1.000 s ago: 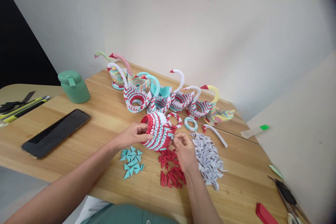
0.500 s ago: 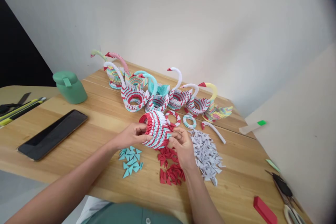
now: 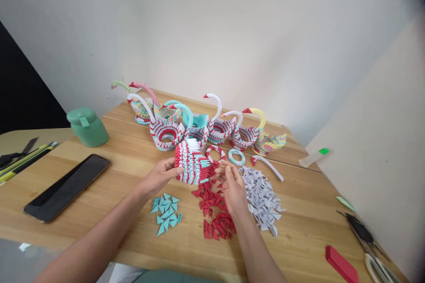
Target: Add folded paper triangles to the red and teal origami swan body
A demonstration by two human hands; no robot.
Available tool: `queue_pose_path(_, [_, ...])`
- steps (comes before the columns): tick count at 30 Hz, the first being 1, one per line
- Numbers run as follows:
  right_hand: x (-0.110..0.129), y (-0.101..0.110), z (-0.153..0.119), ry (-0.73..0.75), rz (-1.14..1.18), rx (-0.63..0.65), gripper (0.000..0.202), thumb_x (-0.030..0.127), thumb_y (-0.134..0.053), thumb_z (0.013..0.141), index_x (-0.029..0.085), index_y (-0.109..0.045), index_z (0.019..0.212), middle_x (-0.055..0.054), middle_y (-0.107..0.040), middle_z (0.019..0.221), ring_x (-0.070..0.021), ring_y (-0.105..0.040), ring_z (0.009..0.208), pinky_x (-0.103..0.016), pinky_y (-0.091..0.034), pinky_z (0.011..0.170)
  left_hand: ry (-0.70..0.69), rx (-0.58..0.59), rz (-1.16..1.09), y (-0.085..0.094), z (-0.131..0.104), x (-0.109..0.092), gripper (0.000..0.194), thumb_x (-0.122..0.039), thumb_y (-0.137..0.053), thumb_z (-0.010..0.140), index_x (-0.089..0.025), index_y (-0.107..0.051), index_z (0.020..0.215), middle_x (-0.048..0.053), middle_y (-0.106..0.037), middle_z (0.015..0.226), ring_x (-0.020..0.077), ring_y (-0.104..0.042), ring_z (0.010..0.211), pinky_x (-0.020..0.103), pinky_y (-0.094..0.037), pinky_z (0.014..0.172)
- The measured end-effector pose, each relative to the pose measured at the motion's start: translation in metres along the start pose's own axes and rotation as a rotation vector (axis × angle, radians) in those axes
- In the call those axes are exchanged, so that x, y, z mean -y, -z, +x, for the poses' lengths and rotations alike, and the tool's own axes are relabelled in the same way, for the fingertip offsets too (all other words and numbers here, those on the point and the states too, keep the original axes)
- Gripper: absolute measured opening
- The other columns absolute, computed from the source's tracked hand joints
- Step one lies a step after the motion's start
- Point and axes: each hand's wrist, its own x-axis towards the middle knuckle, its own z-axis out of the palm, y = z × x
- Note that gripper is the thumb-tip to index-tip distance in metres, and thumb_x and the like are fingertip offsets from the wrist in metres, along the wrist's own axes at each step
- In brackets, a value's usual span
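Observation:
A round body of folded paper pieces point(image 3: 191, 163), banded red, white and light blue, is tilted above the table. My left hand point(image 3: 162, 174) grips its left side, thumb in front. My right hand point(image 3: 230, 181) is just off its right edge, thumb and fingers pinched together; whatever they hold is too small to make out. Below lie a pile of red triangles point(image 3: 219, 223) and a smaller group of light blue triangles point(image 3: 166, 212). White triangles point(image 3: 262, 196) are heaped beside my right hand.
Several paper swans point(image 3: 168, 132) stand along the back. Before them lie a red-white ring point(image 3: 209, 155), a blue-white ring point(image 3: 237, 163) and a white neck point(image 3: 270, 169). A phone point(image 3: 68, 185) and green container point(image 3: 88, 130) are left; scissors point(image 3: 365, 241) and a red box point(image 3: 341, 264) are right.
My right hand has come away from the paper body's right edge. The body has turned in my left hand, so its round opening no longer shows. The camera view has shifted slightly.

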Motion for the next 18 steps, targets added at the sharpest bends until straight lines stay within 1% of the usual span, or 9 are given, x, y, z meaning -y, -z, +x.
queue_pose_path(2, [-0.002,-0.001,0.000,-0.027,-0.036,0.027,0.030,0.045,-0.067,0.082,0.022,-0.065,0.100,-0.001,-0.069,0.078,-0.0165,-0.062,0.070,-0.032,-0.053,0.071,-0.020,0.001,-0.066,-0.002,0.000,-0.001,0.032,-0.034,-0.076,0.074,-0.015,-0.071,0.100,0.008,-0.074,0.096,0.0206,-0.066,0.085,0.032,-0.048,0.083])
queue_pose_path(5, [-0.005,-0.003,-0.002,-0.023,-0.122,0.047,0.030,0.046,-0.067,0.081,0.021,-0.066,0.098,-0.002,-0.070,0.077,-0.0173,-0.063,0.067,-0.034,-0.053,0.071,-0.046,-0.020,-0.143,-0.003,0.000,-0.004,0.032,-0.031,-0.077,0.073,-0.013,-0.072,0.099,0.010,-0.075,0.094,0.0214,-0.067,0.083,0.032,-0.049,0.079])
queue_pose_path(7, [-0.007,-0.003,-0.005,0.020,-0.262,0.052,0.030,0.045,-0.064,0.083,0.020,-0.066,0.098,-0.003,-0.071,0.078,-0.0189,-0.064,0.069,-0.035,-0.053,0.072,-0.060,-0.055,-0.205,-0.003,0.001,-0.007,0.033,-0.030,-0.078,0.073,-0.013,-0.072,0.099,0.010,-0.075,0.092,0.0210,-0.068,0.080,0.031,-0.049,0.075])
queue_pose_path(9, [-0.009,-0.005,-0.009,0.098,-0.471,0.098,0.026,0.042,-0.060,0.086,0.021,-0.066,0.099,-0.005,-0.073,0.081,-0.0210,-0.066,0.075,-0.037,-0.052,0.076,-0.064,-0.122,-0.286,-0.002,0.003,-0.010,0.032,-0.028,-0.080,0.070,-0.013,-0.072,0.097,0.009,-0.075,0.091,0.0201,-0.068,0.081,0.030,-0.049,0.077])
queue_pose_path(11, [-0.011,-0.010,-0.014,0.210,-0.691,0.231,0.021,0.036,-0.057,0.089,0.023,-0.068,0.100,-0.006,-0.074,0.089,-0.0231,-0.067,0.084,-0.038,-0.050,0.082,-0.084,-0.188,-0.370,0.001,0.006,-0.012,0.031,-0.027,-0.082,0.066,-0.012,-0.073,0.092,0.008,-0.075,0.089,0.0192,-0.068,0.078,0.030,-0.049,0.077])
queue_pose_path(12, [-0.012,-0.013,-0.017,0.268,-0.778,0.325,0.019,0.033,-0.056,0.090,0.024,-0.070,0.100,-0.006,-0.074,0.093,-0.0239,-0.067,0.088,-0.039,-0.049,0.084,-0.104,-0.226,-0.408,0.003,0.008,-0.013,0.031,-0.027,-0.082,0.065,-0.013,-0.073,0.091,0.007,-0.076,0.088,0.0188,-0.068,0.076,0.030,-0.050,0.076])
queue_pose_path(14, [-0.013,-0.021,-0.020,0.361,-0.895,0.511,0.019,0.028,-0.055,0.090,0.027,-0.071,0.101,-0.006,-0.073,0.097,-0.0249,-0.065,0.092,-0.040,-0.047,0.085,-0.127,-0.271,-0.454,0.006,0.010,-0.014,0.030,-0.027,-0.080,0.067,-0.012,-0.072,0.093,0.007,-0.076,0.089,0.0190,-0.068,0.079,0.030,-0.050,0.079])
queue_pose_path(16, [-0.013,-0.029,-0.022,0.395,-0.975,0.641,0.020,0.025,-0.055,0.090,0.028,-0.071,0.102,-0.006,-0.072,0.097,-0.0253,-0.064,0.092,-0.039,-0.047,0.084,-0.132,-0.268,-0.471,0.008,0.011,-0.014,0.031,-0.027,-0.079,0.069,-0.012,-0.072,0.095,0.007,-0.076,0.091,0.0196,-0.069,0.082,0.032,-0.050,0.081])
queue_pose_path(18, [-0.014,-0.038,-0.022,0.385,-1.055,0.731,0.020,0.023,-0.056,0.090,0.028,-0.071,0.102,-0.006,-0.072,0.097,-0.0252,-0.064,0.092,-0.039,-0.047,0.083,-0.120,-0.255,-0.472,0.007,0.011,-0.014,0.033,-0.026,-0.080,0.068,-0.011,-0.072,0.096,0.008,-0.076,0.093,0.0204,-0.069,0.083,0.033,-0.050,0.082])
